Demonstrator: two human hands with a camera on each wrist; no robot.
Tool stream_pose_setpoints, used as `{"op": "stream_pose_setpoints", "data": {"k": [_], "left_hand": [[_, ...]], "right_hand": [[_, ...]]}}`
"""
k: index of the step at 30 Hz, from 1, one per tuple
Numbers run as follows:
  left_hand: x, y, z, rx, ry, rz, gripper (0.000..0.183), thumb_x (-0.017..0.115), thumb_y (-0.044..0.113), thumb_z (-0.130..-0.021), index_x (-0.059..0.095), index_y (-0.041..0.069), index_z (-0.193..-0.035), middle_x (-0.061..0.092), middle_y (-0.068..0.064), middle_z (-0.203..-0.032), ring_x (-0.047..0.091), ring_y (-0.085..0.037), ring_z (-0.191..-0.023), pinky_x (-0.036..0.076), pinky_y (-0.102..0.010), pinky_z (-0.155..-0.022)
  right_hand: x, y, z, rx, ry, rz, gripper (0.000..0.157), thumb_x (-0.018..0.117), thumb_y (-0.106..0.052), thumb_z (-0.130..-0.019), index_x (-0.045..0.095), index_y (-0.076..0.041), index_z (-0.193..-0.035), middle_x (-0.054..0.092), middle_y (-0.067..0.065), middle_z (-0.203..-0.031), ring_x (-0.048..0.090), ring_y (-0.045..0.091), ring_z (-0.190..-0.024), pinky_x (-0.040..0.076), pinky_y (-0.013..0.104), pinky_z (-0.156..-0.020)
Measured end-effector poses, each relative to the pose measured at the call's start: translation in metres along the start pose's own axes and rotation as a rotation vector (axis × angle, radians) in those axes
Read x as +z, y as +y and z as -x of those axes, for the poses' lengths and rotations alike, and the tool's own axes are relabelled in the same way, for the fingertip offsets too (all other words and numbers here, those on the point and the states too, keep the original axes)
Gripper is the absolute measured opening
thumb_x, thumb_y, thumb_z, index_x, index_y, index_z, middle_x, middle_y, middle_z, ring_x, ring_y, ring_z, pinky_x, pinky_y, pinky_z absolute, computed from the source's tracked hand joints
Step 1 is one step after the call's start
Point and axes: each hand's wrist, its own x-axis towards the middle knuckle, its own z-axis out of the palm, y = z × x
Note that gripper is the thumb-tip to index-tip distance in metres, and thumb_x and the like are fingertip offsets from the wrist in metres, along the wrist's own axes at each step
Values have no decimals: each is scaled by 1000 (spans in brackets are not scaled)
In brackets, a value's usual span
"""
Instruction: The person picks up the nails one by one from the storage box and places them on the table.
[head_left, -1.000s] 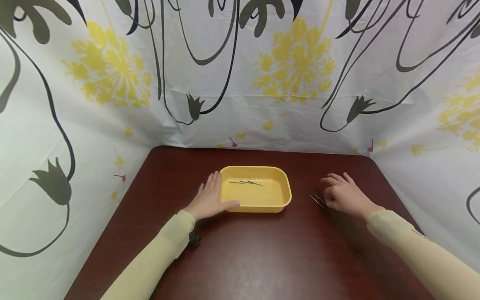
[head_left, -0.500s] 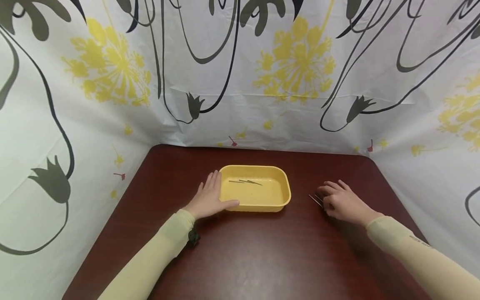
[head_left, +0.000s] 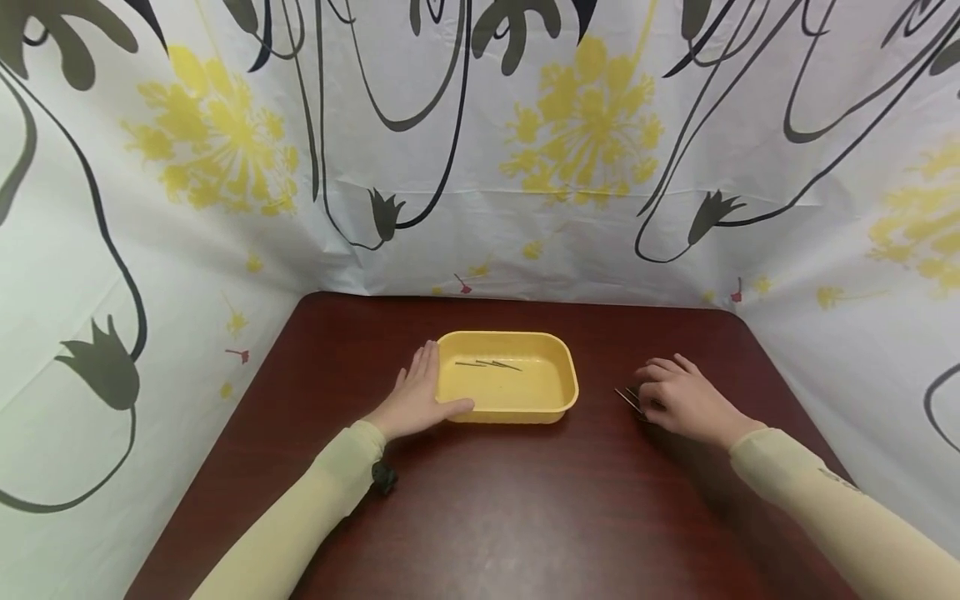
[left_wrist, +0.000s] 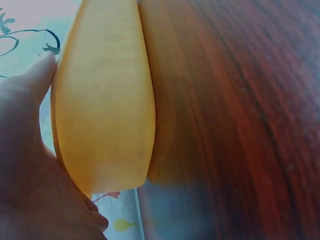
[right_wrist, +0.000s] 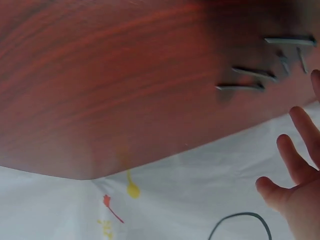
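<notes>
A yellow plastic tray (head_left: 566, 392) sits mid-table with several dark nails (head_left: 487, 363) lying on its floor. My left hand (head_left: 411, 402) rests at the tray's left end, fingers straight along the rim and thumb stretched over the front rim. The left wrist view shows the tray's outer wall (left_wrist: 105, 100) beside that hand. To the right of the tray, my right hand (head_left: 684, 402) hovers low over more nails (head_left: 628, 398). In the right wrist view several loose nails (right_wrist: 254, 73) lie scattered near its spread, loosely bent fingers (right_wrist: 295, 160); its thumb is hidden there.
The dark red-brown wooden table (head_left: 480, 500) has rounded far corners. White cloth (head_left: 480, 208) printed with yellow flowers and grey stems hangs close round its back and both sides. A small dark object (head_left: 384, 477) shows under the left wrist.
My right hand has come down and slightly left over the nails on the table, its fingers lower than before. The left hand stays at the tray, and the nails inside lie as they did.
</notes>
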Motion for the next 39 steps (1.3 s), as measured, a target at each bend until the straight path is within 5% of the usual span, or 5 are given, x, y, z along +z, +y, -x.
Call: {"op": "stream_pose_setpoints", "data": {"k": [5,13,21,33,39], "left_hand": [[-6,-1,-1,51,48,20,110,40,82,-89,-11,16,-161,-16,-2,-167,-15,-21,-152,4,-61,-117],[-31,4,-15,192,231,-1,88,52,64,-96,18,17,-163,18,-8,-167,5,-29,-154,18,-59,-117],[-50,14,-32,301,355,-89,59,65,36,-98,48,16,-151,49,-5,-150,34,-24,-145,31,-48,-114],[-81,43,-65,310,25,-298,23,64,23,-99,75,12,-117,71,-1,-111,64,-20,-101,51,-40,-89],[-71,48,-84,306,-148,-385,22,62,17,-98,76,12,-114,71,1,-105,65,-15,-91,52,-35,-81]], "right_hand": [[-9,-8,-13,25,47,3,7,78,-23,-84,75,-21,-90,66,6,-118,53,32,-122,27,71,-104],[-18,-33,-32,143,60,-6,44,75,-47,-87,74,-13,-115,65,10,-123,53,34,-123,27,69,-106],[-15,-52,-50,248,8,-50,89,59,-71,-88,51,-5,-147,47,14,-148,38,35,-140,21,66,-112],[2,-78,-79,297,-88,-79,113,44,-85,-85,18,-6,-161,17,11,-166,15,34,-151,15,62,-116],[15,-85,-86,294,-107,-78,116,43,-85,-85,10,-4,-162,10,16,-167,11,37,-152,14,67,-114]]}}
